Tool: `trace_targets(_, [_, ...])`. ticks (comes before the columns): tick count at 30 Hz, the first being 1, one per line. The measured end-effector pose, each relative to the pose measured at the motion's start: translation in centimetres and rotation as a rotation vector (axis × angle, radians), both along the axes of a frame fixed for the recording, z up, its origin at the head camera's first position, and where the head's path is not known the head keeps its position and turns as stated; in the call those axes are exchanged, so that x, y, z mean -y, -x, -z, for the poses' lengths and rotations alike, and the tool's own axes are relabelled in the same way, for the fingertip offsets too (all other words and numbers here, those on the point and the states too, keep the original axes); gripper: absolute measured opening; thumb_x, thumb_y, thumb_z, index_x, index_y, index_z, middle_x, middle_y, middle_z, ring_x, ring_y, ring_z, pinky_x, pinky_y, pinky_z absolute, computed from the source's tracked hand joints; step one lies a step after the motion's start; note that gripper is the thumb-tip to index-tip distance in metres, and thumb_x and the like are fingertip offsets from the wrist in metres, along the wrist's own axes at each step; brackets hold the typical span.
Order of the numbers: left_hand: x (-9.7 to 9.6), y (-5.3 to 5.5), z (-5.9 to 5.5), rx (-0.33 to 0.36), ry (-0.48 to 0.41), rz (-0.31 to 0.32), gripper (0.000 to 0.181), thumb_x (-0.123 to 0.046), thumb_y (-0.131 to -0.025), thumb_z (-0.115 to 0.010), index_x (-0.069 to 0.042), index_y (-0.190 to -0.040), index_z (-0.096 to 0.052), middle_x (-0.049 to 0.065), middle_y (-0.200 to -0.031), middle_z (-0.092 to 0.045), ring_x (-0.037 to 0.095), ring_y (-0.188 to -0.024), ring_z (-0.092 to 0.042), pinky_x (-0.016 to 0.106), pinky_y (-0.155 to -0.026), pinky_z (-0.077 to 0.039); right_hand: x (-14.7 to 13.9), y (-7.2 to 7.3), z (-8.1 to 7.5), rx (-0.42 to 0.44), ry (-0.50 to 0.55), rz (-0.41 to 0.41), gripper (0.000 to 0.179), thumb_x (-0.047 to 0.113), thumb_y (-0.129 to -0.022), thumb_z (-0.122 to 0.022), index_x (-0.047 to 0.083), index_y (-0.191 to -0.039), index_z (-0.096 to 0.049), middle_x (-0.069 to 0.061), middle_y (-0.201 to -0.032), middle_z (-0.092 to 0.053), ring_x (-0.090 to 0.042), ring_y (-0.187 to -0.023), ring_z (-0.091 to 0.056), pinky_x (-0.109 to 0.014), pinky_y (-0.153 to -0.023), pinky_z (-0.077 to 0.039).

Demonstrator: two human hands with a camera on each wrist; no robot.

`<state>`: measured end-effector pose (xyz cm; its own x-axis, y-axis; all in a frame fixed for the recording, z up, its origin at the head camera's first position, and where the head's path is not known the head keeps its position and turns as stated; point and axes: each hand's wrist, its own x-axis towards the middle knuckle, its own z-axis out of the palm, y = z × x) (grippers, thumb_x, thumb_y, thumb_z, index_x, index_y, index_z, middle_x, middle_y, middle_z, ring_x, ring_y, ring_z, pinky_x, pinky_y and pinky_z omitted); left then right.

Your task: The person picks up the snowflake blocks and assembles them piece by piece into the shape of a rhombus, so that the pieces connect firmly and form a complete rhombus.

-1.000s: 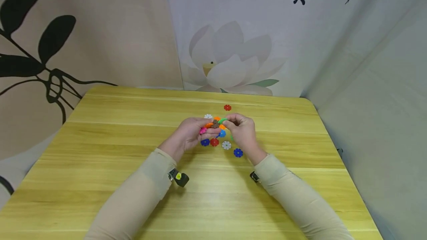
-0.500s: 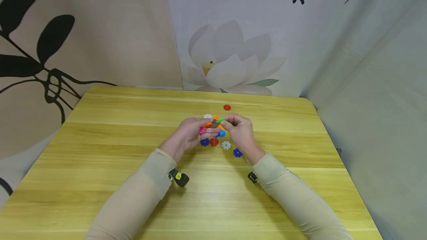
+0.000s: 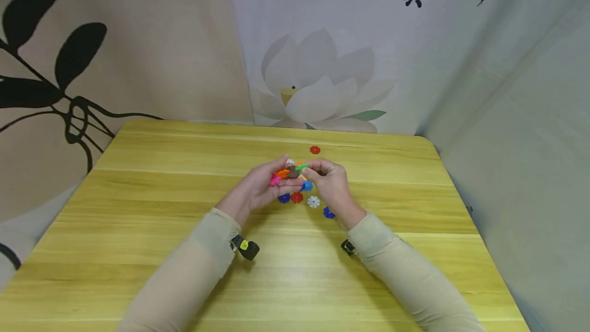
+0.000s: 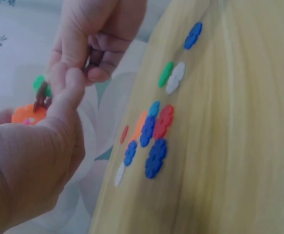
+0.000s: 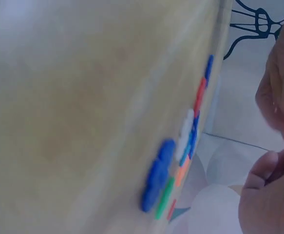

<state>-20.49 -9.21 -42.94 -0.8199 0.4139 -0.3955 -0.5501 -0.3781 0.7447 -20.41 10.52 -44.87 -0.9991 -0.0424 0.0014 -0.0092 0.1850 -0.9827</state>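
Observation:
Slotted plastic snowflake discs are joined in a small cluster between the hands, above the far middle of the table. My left hand [image 3: 258,186] holds the cluster between thumb and fingers, with a pink disc [image 3: 275,181], an orange disc [image 3: 282,173] and brown discs [image 3: 293,172] showing. From the right, my right hand [image 3: 333,181] pinches a green disc [image 3: 301,167] at the cluster's brown end. In the left wrist view the brown disc [image 4: 42,95] stands on edge beside the orange disc [image 4: 28,115]. The right fingertips partly hide the green disc in the right wrist view.
Loose discs lie on the wooden table [image 3: 184,250] under and around the hands: a red disc [image 3: 315,150] farthest back, another red disc [image 3: 297,198], a white disc [image 3: 313,202] and a blue disc [image 3: 329,212] nearer. A printed curtain [image 3: 322,81] hangs behind the table.
The left thumb has lifted away from the fingers, and the cluster has shifted slightly left. The right hand has moved a little left and still pinches the green disc.

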Motion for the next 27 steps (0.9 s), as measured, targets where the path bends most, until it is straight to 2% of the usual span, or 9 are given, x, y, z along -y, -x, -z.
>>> trace_targets(3, [-0.2,-0.1,0.2,0.018,-0.047,0.026,0.063,-0.048,-0.114,-0.046,0.003,-0.152,-0.041,0.016,-0.130,-0.064,0.033,-0.127,-0.069,0.038,-0.109,-0.060,-0.2,-0.1,0.2,0.030,-0.005,0.016,0.016,0.017,-0.098,-0.079,0.009,-0.111,-0.083,-0.001,-0.096,-0.078,-0.015,-0.089,-0.070,-0.037,-0.085,-0.065])
trace_targets(5, [-0.2,0.0,0.3,0.033,-0.061,0.025,0.063,-0.045,-0.114,-0.047,0.003,-0.154,-0.040,0.017,-0.133,-0.062,0.038,-0.138,-0.062,0.038,-0.110,-0.059,-0.5,-0.2,0.2,0.028,-0.045,-0.003,0.020,0.018,-0.101,-0.077,0.009,-0.118,-0.082,-0.005,-0.100,-0.079,-0.021,-0.090,-0.071,-0.036,-0.082,-0.065])
trace_targets(7, [-0.2,0.0,0.5,0.044,-0.070,0.015,0.064,-0.041,-0.114,-0.049,0.005,-0.157,-0.038,0.019,-0.137,-0.059,0.040,-0.137,-0.063,0.039,-0.107,-0.060,-1.1,-0.1,-0.1,0.025,-0.113,-0.033,0.026,0.021,-0.105,-0.071,0.009,-0.126,-0.079,-0.012,-0.107,-0.080,-0.031,-0.093,-0.072,-0.035,-0.077,-0.064])
trace_targets(10, [0.2,0.1,0.6,0.059,-0.086,0.011,0.065,-0.041,-0.114,-0.050,0.005,-0.158,-0.038,0.024,-0.144,-0.053,0.044,-0.139,-0.061,0.039,-0.106,-0.061,-2.4,0.5,-0.3,-0.003,-0.354,-0.111,0.033,0.024,-0.110,-0.062,0.008,-0.138,-0.072,-0.017,-0.120,-0.078,-0.034,-0.099,-0.073,-0.036,-0.079,-0.065])
trace_targets(12, [0.5,0.1,0.7,0.069,-0.089,0.007,0.065,-0.043,-0.114,-0.050,0.004,-0.156,-0.042,0.027,-0.148,-0.050,0.044,-0.139,-0.061,0.040,-0.107,-0.060,-3.4,1.0,-0.4,-0.007,-0.563,-0.180,0.036,0.025,-0.111,-0.061,0.008,-0.142,-0.069,-0.019,-0.129,-0.075,-0.034,-0.110,-0.073,-0.042,-0.090,-0.066])
trace_targets(15, [0.7,0.2,0.6,0.085,-0.090,0.017,0.066,-0.048,-0.113,-0.050,0.002,-0.155,-0.045,0.028,-0.154,-0.047,0.044,-0.148,-0.052,0.041,-0.112,-0.056,-4.6,1.7,0.1,-0.028,-0.874,-0.289,0.042,0.026,-0.105,-0.071,0.004,-0.141,-0.068,-0.018,-0.136,-0.071,-0.033,-0.122,-0.069,-0.049,-0.108,-0.060])
trace_targets(17, [0.7,0.2,0.5,0.095,-0.089,0.019,0.068,-0.050,-0.112,-0.050,0.002,-0.156,-0.045,0.028,-0.157,-0.045,0.045,-0.153,-0.046,0.042,-0.113,-0.056,-5.1,1.9,0.4,-0.012,-0.976,-0.338,0.045,0.025,-0.100,-0.078,0.004,-0.139,-0.069,-0.018,-0.133,-0.071,-0.034,-0.123,-0.067,-0.050,-0.112,-0.057])
trace_targets(22, [0.4,0.2,0.4,0.080,-0.076,0.030,0.069,-0.048,-0.113,-0.049,0.002,-0.159,-0.041,0.023,-0.155,-0.046,0.045,-0.156,-0.041,0.039,-0.109,-0.059,-5.6,2.1,0.9,0.022,-0.999,-0.368,0.029,0.018,-0.098,-0.079,0.004,-0.123,-0.073,-0.013,-0.116,-0.074,-0.028,-0.106,-0.067,-0.047,-0.103,-0.060])
trace_targets(27, [0.3,0.2,0.7,0.016,-0.027,0.036,0.063,-0.037,-0.113,-0.053,0.005,-0.159,-0.040,0.017,-0.140,-0.052,0.042,-0.143,-0.058,0.036,-0.103,-0.063,-5.7,2.3,0.6,0.008,-0.993,-0.433,0.025,0.013,-0.097,-0.080,0.010,-0.121,-0.072,-0.014,-0.122,-0.068,-0.027,-0.107,-0.064,-0.047,-0.105,-0.059])
